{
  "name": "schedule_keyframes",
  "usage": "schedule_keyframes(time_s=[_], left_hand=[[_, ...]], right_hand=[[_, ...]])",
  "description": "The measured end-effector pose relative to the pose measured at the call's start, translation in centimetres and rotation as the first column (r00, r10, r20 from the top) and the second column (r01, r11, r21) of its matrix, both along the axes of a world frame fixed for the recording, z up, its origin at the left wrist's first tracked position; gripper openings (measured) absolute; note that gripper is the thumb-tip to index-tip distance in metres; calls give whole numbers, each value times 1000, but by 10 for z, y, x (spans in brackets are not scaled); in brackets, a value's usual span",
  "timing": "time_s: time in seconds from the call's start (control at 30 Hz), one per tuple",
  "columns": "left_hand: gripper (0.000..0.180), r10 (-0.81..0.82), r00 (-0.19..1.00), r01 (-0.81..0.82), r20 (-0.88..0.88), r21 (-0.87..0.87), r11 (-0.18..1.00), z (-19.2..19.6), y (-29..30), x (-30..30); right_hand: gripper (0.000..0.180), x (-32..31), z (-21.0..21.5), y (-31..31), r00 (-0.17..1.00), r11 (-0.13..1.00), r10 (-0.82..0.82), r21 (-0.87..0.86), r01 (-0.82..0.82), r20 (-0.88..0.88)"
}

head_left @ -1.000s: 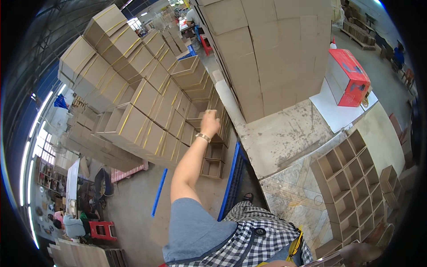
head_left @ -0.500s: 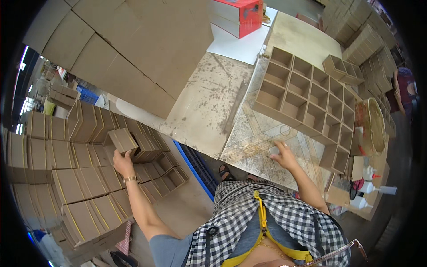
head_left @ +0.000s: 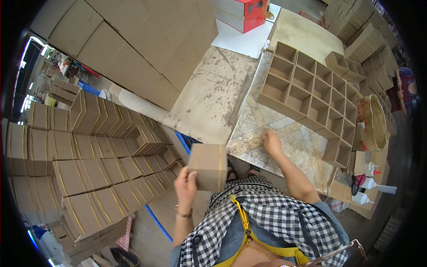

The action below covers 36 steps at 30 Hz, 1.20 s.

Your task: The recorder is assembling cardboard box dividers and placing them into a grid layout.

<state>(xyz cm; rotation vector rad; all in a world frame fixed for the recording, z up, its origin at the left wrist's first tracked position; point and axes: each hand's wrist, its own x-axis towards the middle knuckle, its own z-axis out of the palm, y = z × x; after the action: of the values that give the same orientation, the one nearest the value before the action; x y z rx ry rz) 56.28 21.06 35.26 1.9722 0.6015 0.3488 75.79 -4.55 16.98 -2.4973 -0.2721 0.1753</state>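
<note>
My left hand (head_left: 185, 187) grips the left side of a small brown cardboard box (head_left: 207, 167) with a yellowish strip near its right edge. The box hangs in front of my apron, off the table's near edge. Above the scuffed tabletop (head_left: 249, 133), my right hand (head_left: 272, 143) is closed, with its fingers curled; what they hold, if anything, is hidden. Beyond that hand, several open cardboard boxes (head_left: 313, 95) stand in a grid of rows on the table.
Stacks of yellow-edged cardboard boxes (head_left: 89, 178) fill the left side. A tall cardboard pile (head_left: 147, 40) rises behind them. White glue bottles (head_left: 367, 183) and a round glue-stained tub (head_left: 371, 122) stand at the right. A co-worker (head_left: 405, 91) is at the far right.
My left hand has brought the box from the stack on the left toward my body. My right hand has shifted left over the table, and its spread fingers have curled closed.
</note>
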Motion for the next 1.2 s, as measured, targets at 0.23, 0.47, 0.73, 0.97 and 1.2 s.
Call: schedule_keyframes(time_s=[0.23,0.47,0.73,0.97,1.2], left_hand=[[18,-265,960,259,-87,-78,963,-9,-28,30],[16,-338,941,334,11,-195,922,0,-44,61],[25,-545,831,555,108,-221,802,-17,-110,107],[21,-521,809,587,272,-337,736,-8,-129,122],[27,-705,695,704,142,-334,627,-17,-125,131]], right_hand=[[19,-20,-10,11,974,983,111,-120,-136,-199],[15,45,97,-155,860,870,-457,315,379,226],[32,88,186,-424,314,479,-717,112,871,622],[27,53,163,-227,912,836,-380,480,266,157],[39,24,129,-56,717,676,677,529,-514,-169]])
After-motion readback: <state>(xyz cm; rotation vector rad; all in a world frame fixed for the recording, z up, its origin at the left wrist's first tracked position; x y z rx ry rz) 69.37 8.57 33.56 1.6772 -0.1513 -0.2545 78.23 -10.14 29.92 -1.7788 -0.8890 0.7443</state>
